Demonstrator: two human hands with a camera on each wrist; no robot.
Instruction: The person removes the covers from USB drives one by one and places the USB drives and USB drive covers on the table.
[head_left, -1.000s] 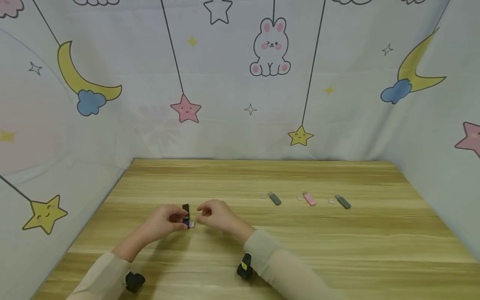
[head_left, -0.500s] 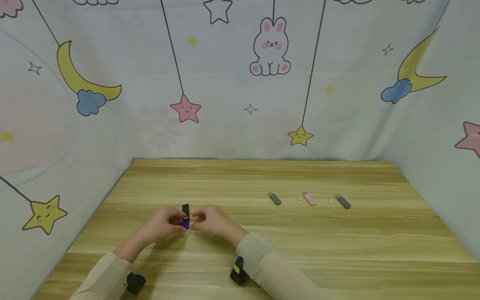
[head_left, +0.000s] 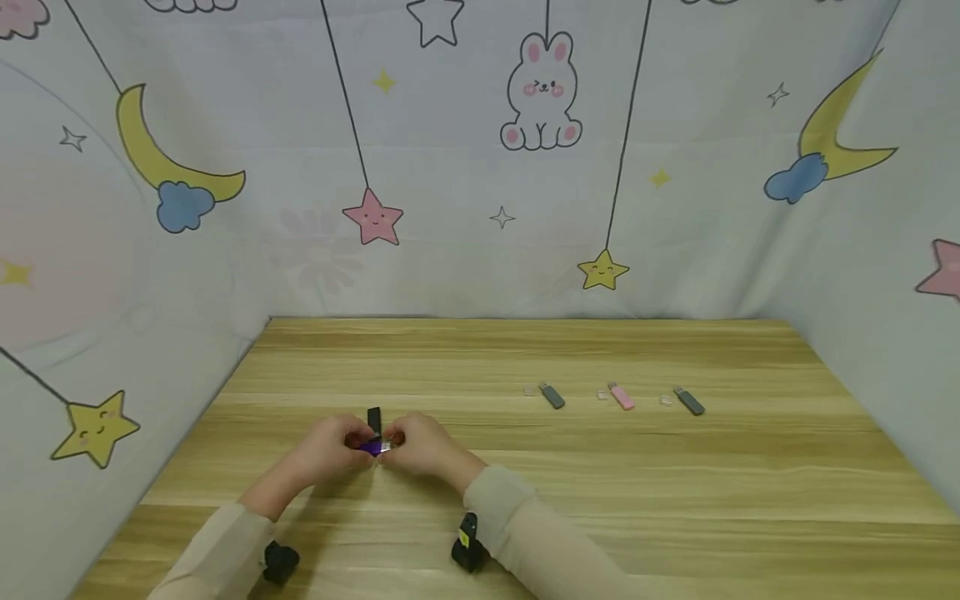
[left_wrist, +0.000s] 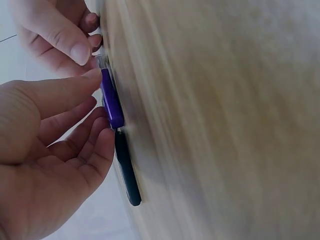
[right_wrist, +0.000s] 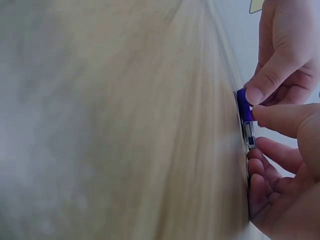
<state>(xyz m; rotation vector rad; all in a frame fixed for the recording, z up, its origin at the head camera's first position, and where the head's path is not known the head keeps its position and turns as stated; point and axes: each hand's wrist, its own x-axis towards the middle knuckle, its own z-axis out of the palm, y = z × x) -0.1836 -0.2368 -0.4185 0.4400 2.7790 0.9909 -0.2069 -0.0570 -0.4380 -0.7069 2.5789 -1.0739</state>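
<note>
A purple USB stick point(head_left: 371, 448) lies low over the table, its metal plug pointing right. My left hand point(head_left: 337, 450) pinches its body, the thumb on top, as the left wrist view shows. At the plug end, my right hand point(head_left: 427, 448) has its thumb and curled fingers around the clear cap point(right_wrist: 250, 135), which sits over the plug. Part of the cap is hidden by fingers in the head view. Just beyond the two hands lies a dark USB stick point(head_left: 374, 419), seen also past the purple one in the left wrist view point(left_wrist: 127, 170).
Further right on the wooden table point(head_left: 600, 483) lie a grey USB stick point(head_left: 552, 396), a pink one point(head_left: 621, 396) and another grey one point(head_left: 689, 401). Each has a small clear cap beside it. A printed cloth point(head_left: 465, 275) borders the table's back and sides.
My right hand has come left from beside the purple USB stick to its plug end. The left hand has stayed nearly in place, keeping hold of the stick.
</note>
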